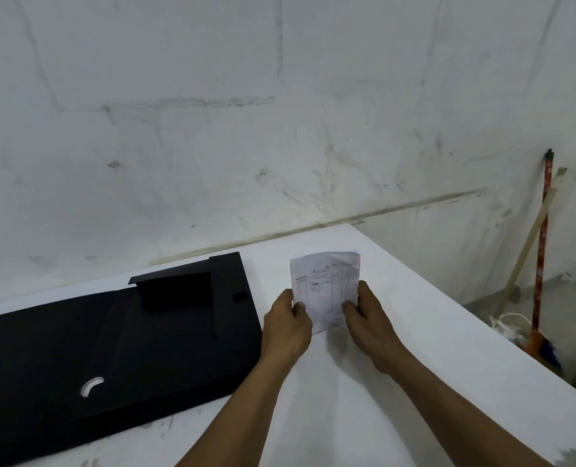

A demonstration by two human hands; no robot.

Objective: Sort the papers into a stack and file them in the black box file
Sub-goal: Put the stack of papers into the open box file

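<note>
So the black box file [111, 348] lies opened flat on the left of the white table [414, 332]. Just right of it, left hand [288, 328] and right hand [369, 326] pinch the papers [325, 288] by their side edges, held upright.

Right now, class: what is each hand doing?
Left hand: closed on the papers' left edge.
Right hand: closed on their right edge.

Two hands [288, 326], one paper [325, 284], one box file [111, 358].
</note>
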